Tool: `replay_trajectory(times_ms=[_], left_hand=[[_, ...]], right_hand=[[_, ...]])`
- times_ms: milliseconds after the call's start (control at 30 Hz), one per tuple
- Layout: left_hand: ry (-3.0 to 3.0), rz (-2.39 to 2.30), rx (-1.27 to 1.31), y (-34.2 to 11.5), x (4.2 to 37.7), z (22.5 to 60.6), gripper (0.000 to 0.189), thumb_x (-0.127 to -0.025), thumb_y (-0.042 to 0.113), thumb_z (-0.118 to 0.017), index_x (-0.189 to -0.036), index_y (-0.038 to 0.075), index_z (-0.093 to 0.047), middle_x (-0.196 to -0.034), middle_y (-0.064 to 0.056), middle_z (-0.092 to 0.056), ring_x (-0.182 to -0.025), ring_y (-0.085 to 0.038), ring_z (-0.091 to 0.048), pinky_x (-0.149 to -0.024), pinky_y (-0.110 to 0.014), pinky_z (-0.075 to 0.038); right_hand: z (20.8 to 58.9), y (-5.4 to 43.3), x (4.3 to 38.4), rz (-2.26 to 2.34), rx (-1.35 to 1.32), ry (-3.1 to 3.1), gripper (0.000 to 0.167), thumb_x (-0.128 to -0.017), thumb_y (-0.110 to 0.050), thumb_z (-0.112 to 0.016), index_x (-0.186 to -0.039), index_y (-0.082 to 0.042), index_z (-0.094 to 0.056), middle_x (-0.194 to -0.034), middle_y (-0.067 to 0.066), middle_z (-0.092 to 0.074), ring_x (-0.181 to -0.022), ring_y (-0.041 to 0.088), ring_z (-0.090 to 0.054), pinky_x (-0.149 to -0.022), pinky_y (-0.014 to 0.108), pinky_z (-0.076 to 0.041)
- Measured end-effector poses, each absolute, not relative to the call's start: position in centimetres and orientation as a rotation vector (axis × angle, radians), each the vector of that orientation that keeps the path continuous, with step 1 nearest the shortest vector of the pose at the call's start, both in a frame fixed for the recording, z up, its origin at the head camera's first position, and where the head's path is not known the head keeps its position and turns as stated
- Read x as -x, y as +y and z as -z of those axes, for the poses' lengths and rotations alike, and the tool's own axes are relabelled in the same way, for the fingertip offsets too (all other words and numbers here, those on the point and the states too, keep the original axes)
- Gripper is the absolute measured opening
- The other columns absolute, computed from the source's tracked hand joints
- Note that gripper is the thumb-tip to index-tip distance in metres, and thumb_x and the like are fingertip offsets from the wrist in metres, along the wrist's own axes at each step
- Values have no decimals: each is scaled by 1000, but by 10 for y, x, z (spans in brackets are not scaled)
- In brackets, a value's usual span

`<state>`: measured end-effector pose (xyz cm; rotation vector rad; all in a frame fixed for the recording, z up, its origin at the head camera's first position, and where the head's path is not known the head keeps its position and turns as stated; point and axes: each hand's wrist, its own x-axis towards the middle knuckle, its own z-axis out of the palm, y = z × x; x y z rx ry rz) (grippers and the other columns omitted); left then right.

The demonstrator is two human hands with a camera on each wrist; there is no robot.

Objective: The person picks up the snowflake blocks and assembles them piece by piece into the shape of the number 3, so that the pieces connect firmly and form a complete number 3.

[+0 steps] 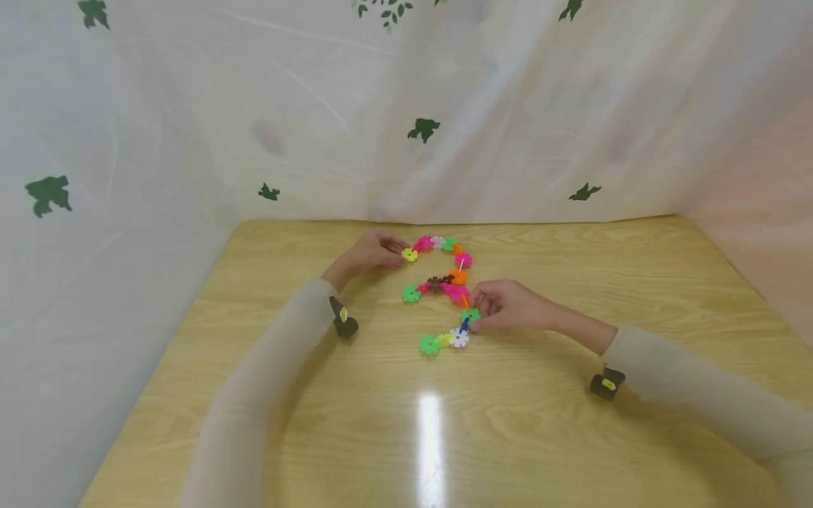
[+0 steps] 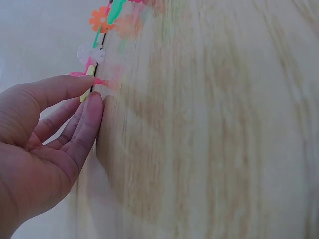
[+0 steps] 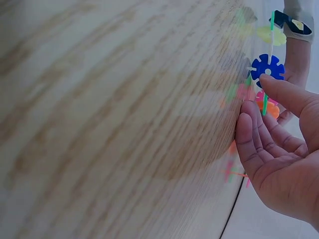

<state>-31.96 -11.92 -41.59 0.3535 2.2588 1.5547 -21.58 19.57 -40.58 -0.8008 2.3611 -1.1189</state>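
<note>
A chain of notched plastic snowflake discs in many colours lies on the wooden table, curving like a numeral three. At its far left end my left hand (image 1: 379, 251) pinches the yellow disc (image 1: 409, 255) between thumb and fingers. Pink discs (image 1: 425, 243) and a clear white disc (image 2: 90, 53) follow beside it. On the chain's right side, my right hand (image 1: 512, 305) holds the green disc (image 1: 471, 315) at its edge, with the thumb close against the blue disc (image 3: 267, 67). A white disc (image 1: 459, 338) and another green disc (image 1: 430, 344) form the near end.
The wooden table (image 1: 356, 423) meets a pale cloth backdrop (image 1: 343, 141) with green leaf-like prints at its far edge and sides. Each sleeve carries a dark wrist camera strap (image 1: 344, 317). A bright light reflection lies on the near tabletop.
</note>
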Motion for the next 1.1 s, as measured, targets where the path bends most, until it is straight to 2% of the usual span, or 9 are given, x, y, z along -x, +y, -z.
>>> replay_trajectory(times_ms=[367,767,1100], left_hand=[[2241,-1563,-356,-122,327,421,43,-86,-5,-74,-127,-10,-63,-95,-4,-67,-75,-7,-65,-71,-19,-60],[2210,-1561,-366,-121,330,424,42,-88,-5,-73,-128,-10,-62,-99,-8,-68,-78,-9,-67,-74,-23,-62],[2169,-1525,-366,-124,330,419,45,-91,-5,-69,-134,-8,-57,-114,-19,-68,-82,-10,-69,-79,-25,-62]], right_hand=[[410,195,220,1128,851,2356,30,-87,-11,-81,-107,1,-63,-81,7,-66,-72,14,-58,-64,21,-52],[410,197,218,1106,824,2364,29,-86,-10,-81,-108,-2,-64,-80,3,-65,-72,15,-58,-65,21,-53],[407,195,217,1087,803,2364,33,-87,-11,-81,-114,-2,-63,-80,3,-65,-69,14,-58,-60,21,-51]])
